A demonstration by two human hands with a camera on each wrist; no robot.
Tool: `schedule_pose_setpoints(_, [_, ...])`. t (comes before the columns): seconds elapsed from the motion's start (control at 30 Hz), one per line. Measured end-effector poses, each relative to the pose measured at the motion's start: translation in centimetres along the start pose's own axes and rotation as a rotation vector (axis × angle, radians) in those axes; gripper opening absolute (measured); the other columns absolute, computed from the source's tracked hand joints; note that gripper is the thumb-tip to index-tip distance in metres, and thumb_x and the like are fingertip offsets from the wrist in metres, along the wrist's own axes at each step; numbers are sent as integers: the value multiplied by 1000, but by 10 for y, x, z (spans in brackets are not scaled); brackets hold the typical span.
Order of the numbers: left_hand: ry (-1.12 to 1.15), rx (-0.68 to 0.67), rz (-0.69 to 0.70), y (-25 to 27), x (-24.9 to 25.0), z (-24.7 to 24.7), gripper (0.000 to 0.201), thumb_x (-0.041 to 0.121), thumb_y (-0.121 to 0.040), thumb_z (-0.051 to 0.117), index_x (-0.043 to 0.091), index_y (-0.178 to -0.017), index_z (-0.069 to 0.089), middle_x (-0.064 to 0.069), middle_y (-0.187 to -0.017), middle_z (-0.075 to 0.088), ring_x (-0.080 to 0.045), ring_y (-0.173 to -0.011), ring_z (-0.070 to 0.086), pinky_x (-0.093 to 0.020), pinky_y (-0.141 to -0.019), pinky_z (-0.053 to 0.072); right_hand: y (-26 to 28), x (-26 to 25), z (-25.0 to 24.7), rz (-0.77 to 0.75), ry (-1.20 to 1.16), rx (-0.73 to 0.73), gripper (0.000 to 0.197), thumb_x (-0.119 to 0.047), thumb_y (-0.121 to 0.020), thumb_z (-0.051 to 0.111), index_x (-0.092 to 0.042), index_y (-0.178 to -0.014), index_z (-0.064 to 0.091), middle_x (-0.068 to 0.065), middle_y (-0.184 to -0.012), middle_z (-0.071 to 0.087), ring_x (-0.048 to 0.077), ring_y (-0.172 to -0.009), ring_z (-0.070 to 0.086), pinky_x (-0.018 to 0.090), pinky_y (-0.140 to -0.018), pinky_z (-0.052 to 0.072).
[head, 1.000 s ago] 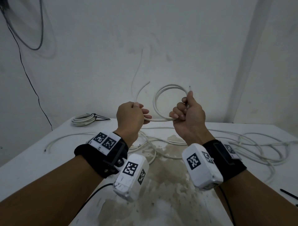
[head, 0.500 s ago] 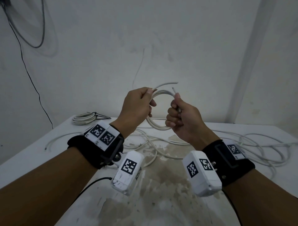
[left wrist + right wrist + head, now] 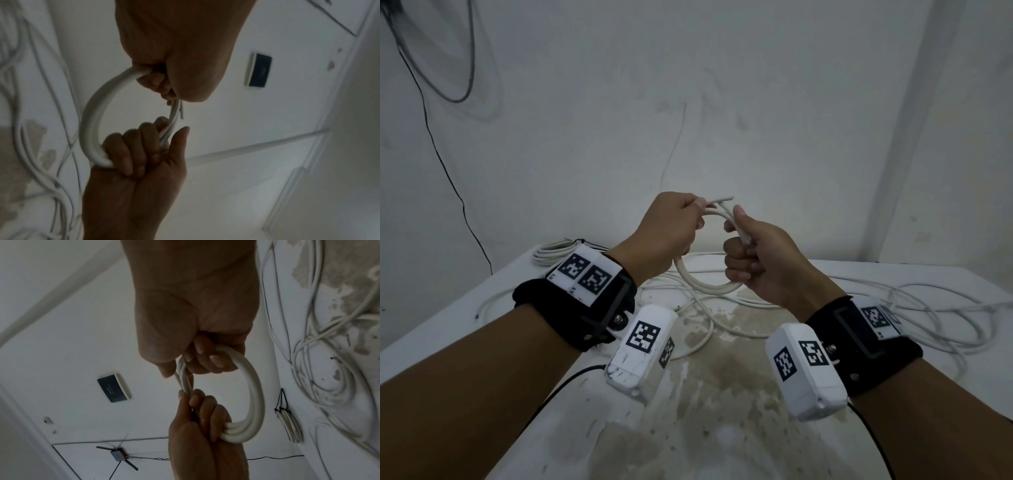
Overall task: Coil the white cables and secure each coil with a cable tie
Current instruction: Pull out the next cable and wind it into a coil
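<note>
The white cable coil [image 3: 703, 284] is held up in the air above the middle of the table [image 3: 434, 329], between the two hands, with several turns lying side by side. The left hand [image 3: 667, 236] has its fingers curled round the left side of the coil, and its thumb and fingertips pinch the cable near the top, where a short free end [image 3: 720, 199] sticks out to the right. The right hand [image 3: 760, 260] is closed in a fist round the right side of the coil, thumb raised beside the strands at the top. In the left wrist view the coil [image 3: 92, 116] arcs between the left hand [image 3: 176, 53] above and the right hand [image 3: 135, 162] below. In the right wrist view three strands of the coil [image 3: 252, 395] show where they leave the left hand [image 3: 203, 423], and the right hand [image 3: 197, 324] grips them above.

Loose white cables [image 3: 935, 315] lie spread over the far and right parts of the table, some running under the hands. At the far left corner sits a finished coil [image 3: 551, 251], bound with a black tie [image 3: 280, 400]. The table top has a brown worn patch [image 3: 722, 370] in the middle. A thin black wire [image 3: 431, 137] hangs on the wall to the left.
</note>
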State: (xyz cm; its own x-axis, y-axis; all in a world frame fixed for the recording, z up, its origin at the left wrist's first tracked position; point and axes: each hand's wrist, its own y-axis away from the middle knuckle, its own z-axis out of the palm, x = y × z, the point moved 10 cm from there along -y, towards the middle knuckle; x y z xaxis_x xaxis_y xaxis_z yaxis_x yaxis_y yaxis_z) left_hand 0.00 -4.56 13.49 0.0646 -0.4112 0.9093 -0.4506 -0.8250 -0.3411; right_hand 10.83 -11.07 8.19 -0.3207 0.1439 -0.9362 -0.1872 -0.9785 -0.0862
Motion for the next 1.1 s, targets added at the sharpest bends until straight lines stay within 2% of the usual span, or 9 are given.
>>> schedule_pose_setpoints(0.1, [76, 117, -66, 0, -11, -9, 15, 20, -101, 50, 9, -100, 59, -4, -68, 53, -11, -43, 34, -21, -40, 27, -2, -1, -3, -53, -67, 32, 22, -26, -104, 45, -15, -85, 46, -2, -56, 29, 9, -42, 22, 23, -41, 27])
schedule_pose_setpoints(0.2, [65, 175, -66, 0, -13, -12, 13, 21, -100, 51, 12, -94, 58, -4, -68, 55, -12, -44, 37, -21, -41, 30, -1, -8, -7, -141, 21, 109, 9, -19, -103, 49, -12, -96, 49, 1, -60, 40, 10, -44, 26, 22, -41, 27])
schedule_pose_setpoints(0.3, [42, 224, -56, 0, -12, -14, 16, 24, -100, 51, 16, -88, 58, -2, -71, 57, -13, -49, 41, -24, -47, 32, -2, -14, -11, -217, 83, 206, 9, -19, -104, 48, -12, -98, 50, 2, -62, 46, 10, -44, 29, 22, -41, 27])
schedule_pose_setpoints(0.4, [24, 252, -34, 0, -10, -12, 18, 27, -100, 50, 17, -88, 58, -3, -77, 59, -15, -53, 44, -28, -54, 35, -2, -20, -18, -292, 141, 337, 14, -21, -105, 43, -14, -96, 50, 2, -62, 51, 10, -40, 32, 23, -41, 29])
schedule_pose_setpoints(0.53, [7, 287, -33, 4, -16, -13, 19, 29, -100, 48, 19, -87, 57, -6, -86, 61, -19, -63, 46, -35, -62, 39, -1, -18, -29, -302, 51, 441, 17, -24, -107, 36, -15, -101, 50, 2, -58, 56, 12, -39, 33, 23, -40, 33])
schedule_pose_setpoints(0.67, [-49, 291, -6, 6, -17, -18, 19, 28, -99, 50, 17, -85, 57, -7, -85, 63, -18, -59, 46, -33, -60, 38, -5, -14, -22, -239, 4, 326, 20, -26, -107, 36, -16, -96, 49, 2, -62, 53, 13, -42, 32, 23, -41, 34])
schedule_pose_setpoints(0.83, [-247, 263, 154, 13, 7, -20, 18, 27, -99, 52, 13, -92, 61, -5, -78, 66, -13, -55, 47, -28, -56, 37, -10, -21, -1, -190, 63, 99, 17, -25, -104, 50, -20, -87, 52, 1, -77, 57, 11, -49, 35, 24, -44, 33])
schedule_pose_setpoints(0.97, [-254, 223, 203, 13, 12, -16, 17, 26, -100, 52, 14, -92, 61, -4, -72, 64, -10, -49, 44, -25, -52, 36, -13, -23, 0, -181, 117, 92, 14, -24, -100, 57, -18, -88, 57, 1, -81, 54, 9, -47, 30, 21, -42, 28])
schedule_pose_setpoints(1.1, [-163, 162, 181, 10, 4, -16, 19, 24, -102, 50, 19, -86, 59, 1, -67, 61, -2, -41, 40, -19, -45, 33, -12, -23, -4, -180, 93, 121, 14, -22, -100, 57, -18, -87, 54, -1, -69, 48, 10, -46, 25, 22, -41, 24])
